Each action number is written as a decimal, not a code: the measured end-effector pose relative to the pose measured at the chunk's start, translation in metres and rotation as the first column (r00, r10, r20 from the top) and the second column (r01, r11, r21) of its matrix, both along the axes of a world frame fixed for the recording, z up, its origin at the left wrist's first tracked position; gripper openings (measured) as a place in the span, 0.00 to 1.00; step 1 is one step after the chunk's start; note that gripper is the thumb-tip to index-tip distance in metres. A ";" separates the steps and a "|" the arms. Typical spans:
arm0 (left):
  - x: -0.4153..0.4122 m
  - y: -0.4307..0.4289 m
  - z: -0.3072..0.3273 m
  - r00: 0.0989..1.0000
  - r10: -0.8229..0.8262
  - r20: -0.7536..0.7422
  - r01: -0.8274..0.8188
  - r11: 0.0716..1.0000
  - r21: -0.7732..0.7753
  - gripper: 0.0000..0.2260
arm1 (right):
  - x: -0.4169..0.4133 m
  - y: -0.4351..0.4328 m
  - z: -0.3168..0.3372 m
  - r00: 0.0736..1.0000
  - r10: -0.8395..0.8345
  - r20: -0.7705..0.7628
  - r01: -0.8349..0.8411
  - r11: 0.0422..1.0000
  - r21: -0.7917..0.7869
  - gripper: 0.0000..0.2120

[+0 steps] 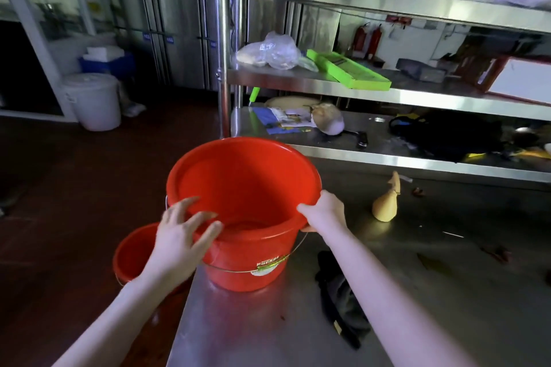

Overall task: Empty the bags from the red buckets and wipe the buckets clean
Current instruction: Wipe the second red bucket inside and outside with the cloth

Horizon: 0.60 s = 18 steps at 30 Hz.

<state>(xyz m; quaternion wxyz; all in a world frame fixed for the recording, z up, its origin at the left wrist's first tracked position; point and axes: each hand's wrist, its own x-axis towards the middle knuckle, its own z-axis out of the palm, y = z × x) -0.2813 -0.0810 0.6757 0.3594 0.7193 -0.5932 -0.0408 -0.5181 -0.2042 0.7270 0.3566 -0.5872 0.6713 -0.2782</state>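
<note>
My right hand [323,211] grips the rim of the red bucket [247,182]; my left hand [182,232] (fingers spread) touches its near side.

Dim, bluish wide-angle view with bent edges and glare on the steel shelves [387,98].

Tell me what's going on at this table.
A person stands at a steel table with a red bucket on its near corner. The right hand grips the bucket's right rim, and the left hand is spread open over the near rim. No bag shows inside it. A second bucket sits lower, left of the table. A dark cloth lies on the table, untouched.
</note>
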 end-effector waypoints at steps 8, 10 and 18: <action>0.059 -0.009 -0.001 0.640 0.407 -0.652 -0.293 0.913 0.283 0.38 | 0.016 0.013 -0.002 1.000 0.003 -0.008 -0.004 0.992 -0.126 0.23; 0.071 -0.007 -0.002 0.599 0.438 -0.670 -0.348 0.897 0.274 0.28 | 0.026 0.018 0.004 0.998 0.052 -0.019 -0.054 0.985 -0.162 0.25; 0.171 0.032 -0.031 0.466 0.493 -0.735 -0.454 0.846 0.280 0.22 | 0.134 0.037 0.019 0.979 0.160 -0.124 -0.187 0.950 -0.251 0.24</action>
